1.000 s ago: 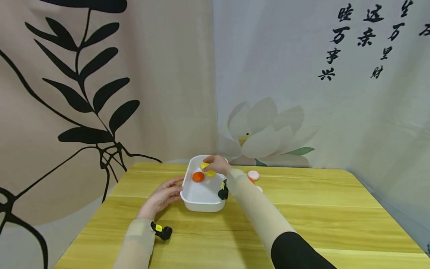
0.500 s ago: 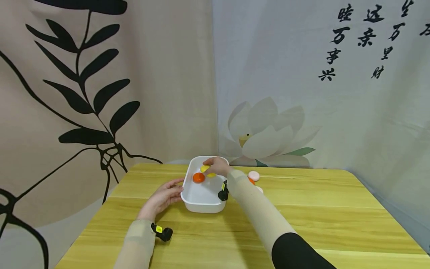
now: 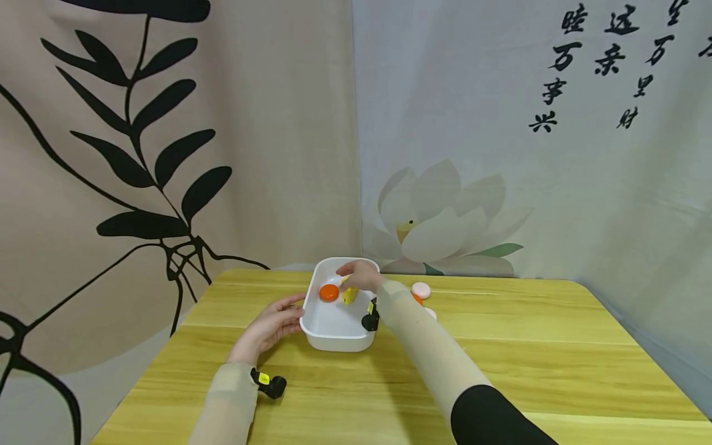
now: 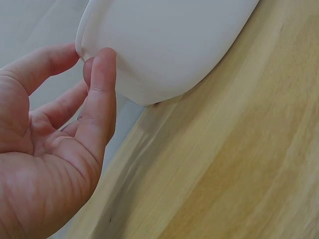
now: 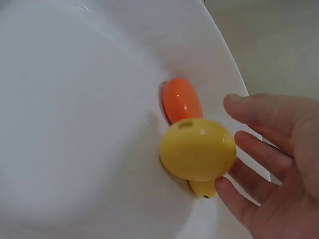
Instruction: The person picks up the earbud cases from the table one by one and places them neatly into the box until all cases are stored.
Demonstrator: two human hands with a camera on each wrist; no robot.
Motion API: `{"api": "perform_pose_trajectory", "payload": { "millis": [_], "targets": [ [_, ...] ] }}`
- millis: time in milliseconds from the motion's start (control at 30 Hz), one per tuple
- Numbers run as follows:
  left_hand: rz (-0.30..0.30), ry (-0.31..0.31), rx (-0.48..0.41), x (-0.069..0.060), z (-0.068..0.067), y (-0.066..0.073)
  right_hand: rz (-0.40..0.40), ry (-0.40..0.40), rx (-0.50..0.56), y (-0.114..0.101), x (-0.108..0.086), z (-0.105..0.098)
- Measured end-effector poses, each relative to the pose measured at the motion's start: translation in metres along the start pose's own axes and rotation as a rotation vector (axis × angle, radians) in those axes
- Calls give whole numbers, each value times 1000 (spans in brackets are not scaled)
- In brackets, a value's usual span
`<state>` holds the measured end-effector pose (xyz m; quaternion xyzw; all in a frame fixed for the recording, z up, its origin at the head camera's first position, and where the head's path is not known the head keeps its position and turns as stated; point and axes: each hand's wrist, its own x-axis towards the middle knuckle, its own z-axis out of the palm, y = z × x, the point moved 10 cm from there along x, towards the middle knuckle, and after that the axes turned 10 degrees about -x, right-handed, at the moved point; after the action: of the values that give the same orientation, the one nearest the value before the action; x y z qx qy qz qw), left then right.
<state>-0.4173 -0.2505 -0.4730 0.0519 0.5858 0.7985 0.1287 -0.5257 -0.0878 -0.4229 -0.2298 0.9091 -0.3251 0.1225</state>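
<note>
A white, round-cornered rectangular plastic tub stands upright; inside it, a glossy yellow rounded piece, bearing a small dark mark, is near a glossy orange rounded piece.

A yellowish wood-grained bench stood before two cloth hangings meeting along a vertical line. The beige cloth on the left bore a black leafy plant; the paler cloth on the right carried a whitish lotus, lower than its black brush-style characters. The light was soft.
</note>
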Motion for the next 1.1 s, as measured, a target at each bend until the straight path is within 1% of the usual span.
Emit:
{"api": "perform_pose_trajectory", "payload": {
  "millis": [233, 433, 700, 800, 933, 1100],
  "targets": [
    [-1, 3, 8, -1, 2, 1, 8, 9, -29, -1, -2, -2],
    [3, 1, 22, -1, 3, 2, 12, 18, -24, -2, -5, -5],
    [-5, 19, 24, -3, 0, 1, 43, -5, 37, 2, -7, -7],
    [-6, 9, 33, -3, 1, 1, 51, -21, 60, 4, -8, -7],
    [0, -1, 40, -3, 2, 1, 42, -36, 69, 5, -9, -8],
    [5, 4, 52, -3, 0, 3, 21, -37, 58, 3, -12, -15]
  ]
}}
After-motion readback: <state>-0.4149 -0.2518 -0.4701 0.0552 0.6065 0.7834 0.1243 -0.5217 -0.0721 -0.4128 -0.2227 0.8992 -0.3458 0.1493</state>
